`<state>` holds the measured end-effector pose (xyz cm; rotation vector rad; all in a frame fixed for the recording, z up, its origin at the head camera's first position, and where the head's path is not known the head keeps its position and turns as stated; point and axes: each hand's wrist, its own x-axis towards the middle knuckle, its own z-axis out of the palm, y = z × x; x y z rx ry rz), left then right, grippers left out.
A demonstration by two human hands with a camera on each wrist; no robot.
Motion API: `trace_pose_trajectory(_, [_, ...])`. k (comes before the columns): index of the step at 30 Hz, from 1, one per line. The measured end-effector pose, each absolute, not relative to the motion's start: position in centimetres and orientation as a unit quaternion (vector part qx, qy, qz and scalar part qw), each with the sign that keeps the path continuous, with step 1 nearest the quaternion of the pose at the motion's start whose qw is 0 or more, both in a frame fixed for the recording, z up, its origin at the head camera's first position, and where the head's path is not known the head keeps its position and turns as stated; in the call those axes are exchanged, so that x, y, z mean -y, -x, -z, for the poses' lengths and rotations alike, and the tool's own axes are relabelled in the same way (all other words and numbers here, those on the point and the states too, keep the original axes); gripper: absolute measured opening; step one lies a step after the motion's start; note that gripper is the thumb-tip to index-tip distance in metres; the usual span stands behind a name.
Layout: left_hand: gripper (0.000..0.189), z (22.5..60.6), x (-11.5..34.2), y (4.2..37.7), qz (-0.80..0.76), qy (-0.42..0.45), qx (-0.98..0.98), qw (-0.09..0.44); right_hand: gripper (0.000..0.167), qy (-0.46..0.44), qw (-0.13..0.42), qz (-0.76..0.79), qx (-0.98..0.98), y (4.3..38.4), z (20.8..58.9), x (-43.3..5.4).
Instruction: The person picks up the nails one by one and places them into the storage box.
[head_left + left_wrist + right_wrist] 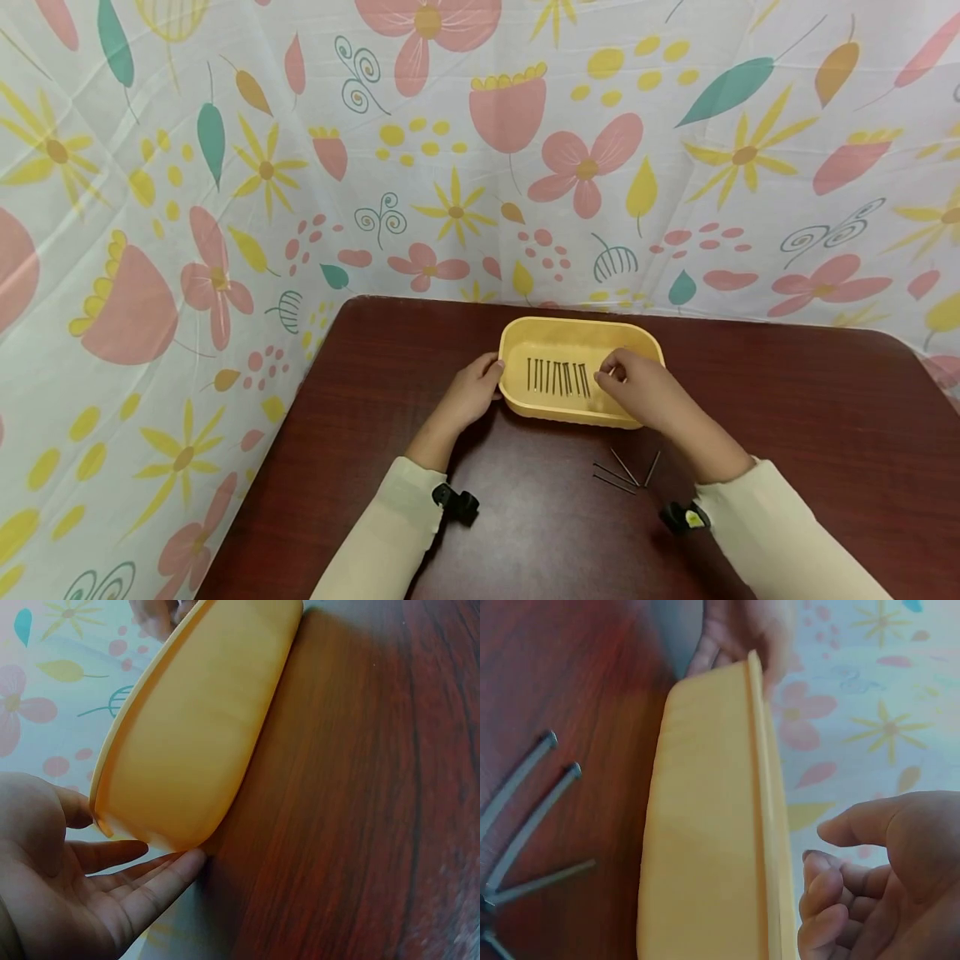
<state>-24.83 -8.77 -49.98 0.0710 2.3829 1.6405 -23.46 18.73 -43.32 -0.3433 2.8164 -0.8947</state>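
A yellow plastic tray (570, 414) stands on the dark wooden table. Inside it, several thin metal nails (548, 377) lie side by side in a row. My left hand (474, 390) holds the tray's left end, thumb at the rim and fingers against the outer wall (187, 735). Over the tray's right part is my right hand (641, 385), just right of the row, fingers bent. In the right wrist view a gap shows between its thumb (855, 823) and index finger, with nothing seen between them. Several loose nails (615, 474) lie on the table in front of the tray.
A floral cloth (450, 208) hangs behind the table and along its left side. Bare tabletop (525, 517) shows between the forearms. Each sleeve carries a black strapped device, one on the left wrist (456, 503) and one on the right (684, 517).
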Motion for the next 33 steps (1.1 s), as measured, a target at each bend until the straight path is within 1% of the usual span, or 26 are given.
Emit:
trace_pose_trajectory(3, [0.050, 49.9, 8.8, 24.8, -0.564, -0.025, -0.816, 0.124, 0.017, 0.118, 0.075, 0.317, -0.938, 22.0, 43.1, -19.1])
trace_pose_trajectory(7, [0.049, 50.0, 8.9, 24.8, -0.567, -0.026, -0.814, 0.123, 0.013, 0.130, 0.085, 0.328, -0.932, 20.1, 42.8, -19.6])
trace_pose_trajectory(14, [0.049, 50.2, 8.9, 24.9, -0.563, -0.025, -0.817, 0.126, 0.002, 0.180, 0.093, 0.325, -0.924, 17.0, 43.2, -21.1])
trace_pose_trajectory(18, [0.049, 50.2, 8.8, 24.9, -0.563, -0.024, -0.816, 0.126, 0.008, 0.200, 0.096, 0.305, -0.926, 15.8, 44.4, -22.3])
trace_pose_trajectory(27, [0.050, 50.1, 8.9, 24.8, -0.562, -0.027, -0.817, 0.127, 0.025, 0.208, 0.059, 0.212, -0.953, 14.6, 47.2, -23.8])
trace_pose_trajectory(33, [0.049, 50.1, 8.9, 24.8, -0.561, -0.026, -0.818, 0.128, 0.026, 0.208, 0.035, 0.182, -0.960, 14.4, 48.4, -23.8])
